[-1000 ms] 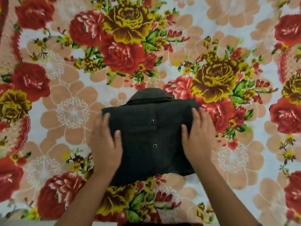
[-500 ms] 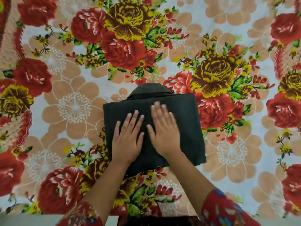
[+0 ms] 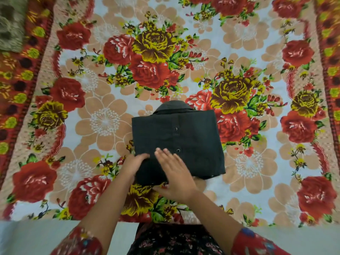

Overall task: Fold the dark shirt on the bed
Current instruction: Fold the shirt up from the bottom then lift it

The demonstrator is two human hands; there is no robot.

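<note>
The dark shirt point(image 3: 191, 137) lies folded into a compact rectangle in the middle of the bed, collar at the far end and two snap buttons showing on top. My left hand point(image 3: 133, 163) is at its near left corner, fingers curled over the edge of the cloth. My right hand point(image 3: 175, 173) rests flat on the near part of the shirt, fingers spread and pointing left and away, with the thumb along the near edge.
A floral bedsheet point(image 3: 103, 118) with red and yellow roses covers the bed. Its near edge point(image 3: 55, 220) is just in front of my body. A greenish patterned cloth point(image 3: 11, 23) sits at the far left corner.
Both hands slid from the middle of the shirt toward me, to its near left part. The left hand went from flat to curled on the corner. The view has pulled back.
</note>
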